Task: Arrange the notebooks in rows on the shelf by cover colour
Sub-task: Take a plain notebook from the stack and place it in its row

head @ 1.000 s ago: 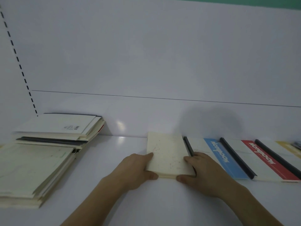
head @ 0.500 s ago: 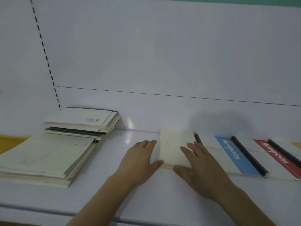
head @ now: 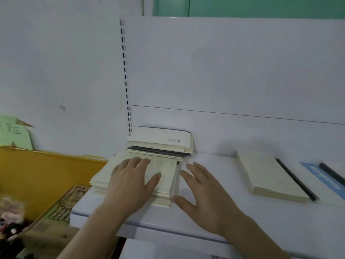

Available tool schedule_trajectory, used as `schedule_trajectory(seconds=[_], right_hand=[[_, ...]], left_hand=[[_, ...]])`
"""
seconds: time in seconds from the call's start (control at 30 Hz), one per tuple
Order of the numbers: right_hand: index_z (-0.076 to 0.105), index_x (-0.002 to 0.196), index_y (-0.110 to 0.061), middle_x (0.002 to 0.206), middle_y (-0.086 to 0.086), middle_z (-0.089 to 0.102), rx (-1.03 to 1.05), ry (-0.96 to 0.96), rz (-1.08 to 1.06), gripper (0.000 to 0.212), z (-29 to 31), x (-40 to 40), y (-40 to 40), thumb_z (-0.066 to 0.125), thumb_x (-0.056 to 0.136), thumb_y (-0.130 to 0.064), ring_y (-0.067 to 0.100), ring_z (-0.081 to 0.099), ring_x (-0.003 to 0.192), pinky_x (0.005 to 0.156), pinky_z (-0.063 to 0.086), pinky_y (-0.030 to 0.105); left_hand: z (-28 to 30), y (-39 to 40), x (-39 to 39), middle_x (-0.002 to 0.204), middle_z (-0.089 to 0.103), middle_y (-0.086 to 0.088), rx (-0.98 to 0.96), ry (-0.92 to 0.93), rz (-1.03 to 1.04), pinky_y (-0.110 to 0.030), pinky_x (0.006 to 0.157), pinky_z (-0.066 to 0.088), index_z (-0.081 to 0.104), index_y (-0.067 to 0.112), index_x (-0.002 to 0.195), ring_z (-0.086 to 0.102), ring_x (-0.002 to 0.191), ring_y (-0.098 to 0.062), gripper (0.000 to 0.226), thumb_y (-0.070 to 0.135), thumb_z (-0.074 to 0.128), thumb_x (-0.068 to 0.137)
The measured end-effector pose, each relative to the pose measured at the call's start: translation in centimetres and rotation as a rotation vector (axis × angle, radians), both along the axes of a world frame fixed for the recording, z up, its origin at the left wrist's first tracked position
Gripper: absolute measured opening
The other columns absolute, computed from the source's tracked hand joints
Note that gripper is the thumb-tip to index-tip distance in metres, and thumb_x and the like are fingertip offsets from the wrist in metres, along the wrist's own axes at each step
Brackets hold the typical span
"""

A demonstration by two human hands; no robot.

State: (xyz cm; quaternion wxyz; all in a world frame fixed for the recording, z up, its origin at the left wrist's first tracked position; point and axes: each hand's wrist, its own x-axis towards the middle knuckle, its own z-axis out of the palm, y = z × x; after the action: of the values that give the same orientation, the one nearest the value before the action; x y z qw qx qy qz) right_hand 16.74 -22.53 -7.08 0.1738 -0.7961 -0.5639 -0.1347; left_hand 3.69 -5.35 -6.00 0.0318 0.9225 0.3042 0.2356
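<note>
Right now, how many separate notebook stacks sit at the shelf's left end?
2: a front stack under the left hand, a rear stack against the back panel.

Both the left hand (head: 130, 182) and right hand (head: 203, 199) are bare, forearms uncovered to the frame's edge, with no sleeves, rings or watch showing.

Blue notebook (head: 324, 176) cropped at right edge

Left hand (head: 133, 181): flat on the cream stack (head: 164, 186), fingers straight.
Right hand (head: 202, 193): open, beside stack's right side; contact unclear.
Shelf (head: 214, 217): stack near left edge; cream notebook (head: 265, 174) well apart, right.
</note>
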Motion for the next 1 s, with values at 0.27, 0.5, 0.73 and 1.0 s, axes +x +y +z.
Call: schedule_trajectory(seconds=[0.27, 0.5, 0.73, 1.0], right_hand=[[0.054, 0.132, -0.02, 0.137, 0.001, 0.053, -0.03, -0.052, -0.023, 0.051, -1.4, -4.4, 4.7, 0.036, 0.095, -0.05, 0.021, 0.045, 0.129, 0.11, 0.034, 0.035], [0.069, 0.098, -0.022, 0.078, -0.004, 0.071, 0.198, -0.249, -0.13, 0.02, 0.6, -5.8, 3.2, 0.054, 0.086, -0.027, 0.02, 0.062, 0.062, 0.057, 0.051, 0.03], [0.071, 0.105, -0.008, 0.068, 0.0, 0.065, 0.533, -0.406, -0.265, 0.033, 2.2, -7.8, 1.5, 0.047, 0.092, -0.027, 0.021, 0.053, 0.05, 0.05, 0.039, 0.026], [0.06, 0.128, -0.013, 0.13, 0.006, 0.06, 0.35, -0.331, 0.042, 0.043, -1.2, -10.0, 4.2, 0.051, 0.095, -0.04, 0.022, 0.057, 0.116, 0.095, 0.048, 0.038]], left_hand=[[-1.7, 4.6, -5.3, 0.157, 0.033, 0.01, 0.084, 0.272, -0.211, -0.04, 0.117, 0.021, 0.031, 0.04, 0.149, 0.026, 0.146, -0.019, 0.093, 0.072, -0.01, 0.072], [-2.3, 4.8, -5.5, 0.144, 0.051, -0.004, 0.116, -0.123, -0.18, -0.052, 0.114, 0.031, 0.055, 0.026, 0.135, 0.038, 0.14, -0.029, 0.058, 0.06, 0.031, 0.095], [1.5, 0.5, -5.9, 0.133, 0.056, 0.011, -0.486, -0.583, -0.278, -0.019, 0.094, 0.044, 0.041, 0.029, 0.142, 0.054, 0.117, -0.002, 0.064, 0.066, 0.041, 0.089], [2.3, -1.0, -5.2, 0.115, 0.067, 0.008, -1.101, -0.893, -0.262, -0.04, 0.083, 0.058, 0.052, 0.036, 0.122, 0.064, 0.105, -0.016, 0.03, 0.017, 0.05, 0.1]])
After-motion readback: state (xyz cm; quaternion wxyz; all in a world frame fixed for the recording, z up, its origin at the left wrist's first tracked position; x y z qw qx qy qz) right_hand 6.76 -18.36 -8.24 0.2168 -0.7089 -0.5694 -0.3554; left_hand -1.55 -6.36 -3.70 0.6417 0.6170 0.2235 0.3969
